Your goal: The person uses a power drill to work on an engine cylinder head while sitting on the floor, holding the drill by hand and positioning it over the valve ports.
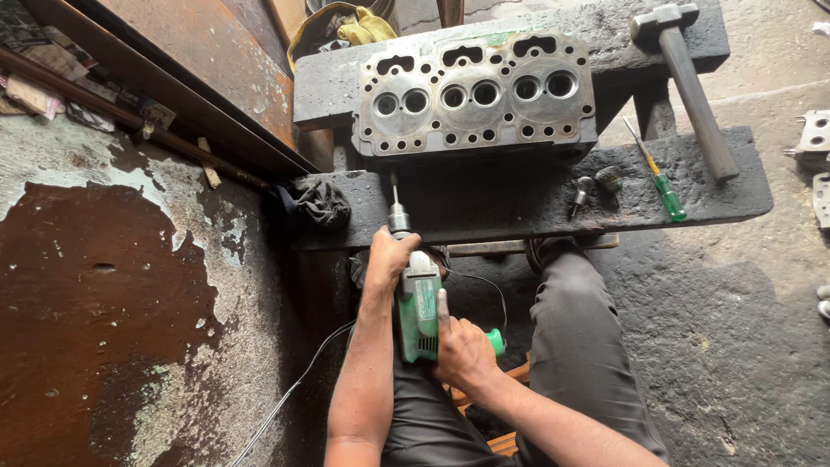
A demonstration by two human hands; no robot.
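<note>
From the left I see my left hand [386,257] closed around the front of the green electric drill [418,304], my right hand [462,350] gripping its handle, its bit pointing up at the metal cylinder head [476,97] on the black bench [536,195], and a green screwdriver [659,177] further right.

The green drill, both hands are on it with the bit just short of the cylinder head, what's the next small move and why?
Probably ease the green drill forward until its bit tip meets the cylinder head. The left hand steadies the front, the right hand grips the rear, and the bit points at the head's lower edge.
</note>
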